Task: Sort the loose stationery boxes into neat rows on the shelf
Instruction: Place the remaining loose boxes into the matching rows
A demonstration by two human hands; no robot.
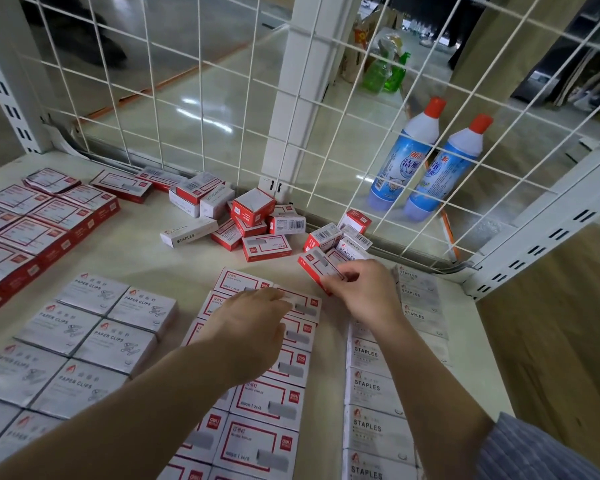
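Observation:
My right hand (364,289) pinches a red-and-white staples box (314,266), lifted just past the far end of the middle rows. My left hand (253,323) rests on the red-framed box rows (267,403), its fingertips touching the top box (300,303) of the right column. Loose red and white boxes (257,220) lie in a heap near the wire grid, with a smaller loose pile (340,237) beside my right hand. White paper-clip boxes (94,327) form rows on the left. A column of white STAPLES boxes (371,386) runs down the right.
The cream shelf (174,265) ends at a white wire grid (201,116) behind the piles. Red-sided boxes (32,230) are lined up at the far left. Two blue cleaner bottles (426,161) stand beyond the grid. The shelf's right edge drops to a wooden floor (551,341).

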